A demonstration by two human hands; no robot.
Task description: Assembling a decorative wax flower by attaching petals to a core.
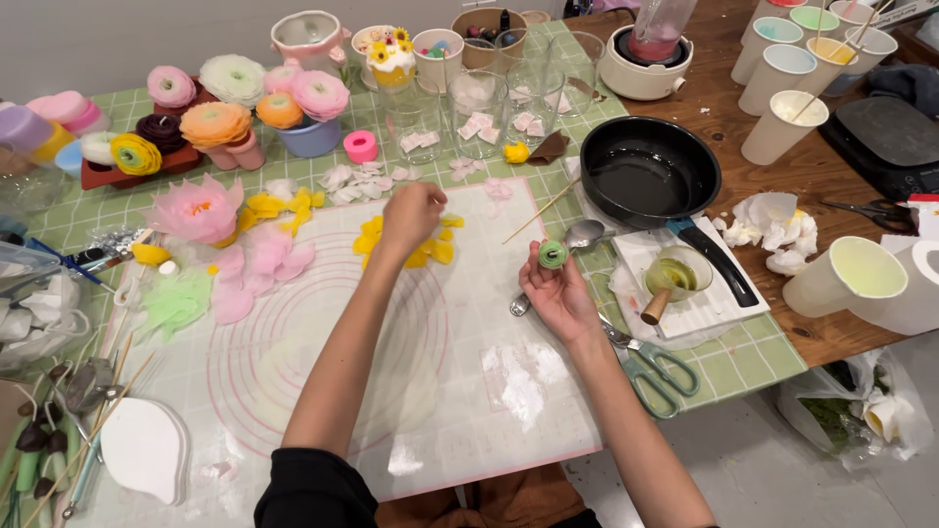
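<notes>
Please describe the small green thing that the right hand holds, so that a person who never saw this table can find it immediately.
Start at the black frying pan on the right of the table, then move down and left past the metal spoon. There the right hand holds up a small green roll. It is the only green, rolled piece near the yellow petals.

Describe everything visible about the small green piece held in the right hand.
The small green piece is a round, pale green bud with a spiral, rolled-up face, waxy or papery in look. It sits at the fingertips of the right hand, palm up, above the white mat, near a metal spoon. A thin wooden stick seems to run from it; the join is unclear.
</notes>
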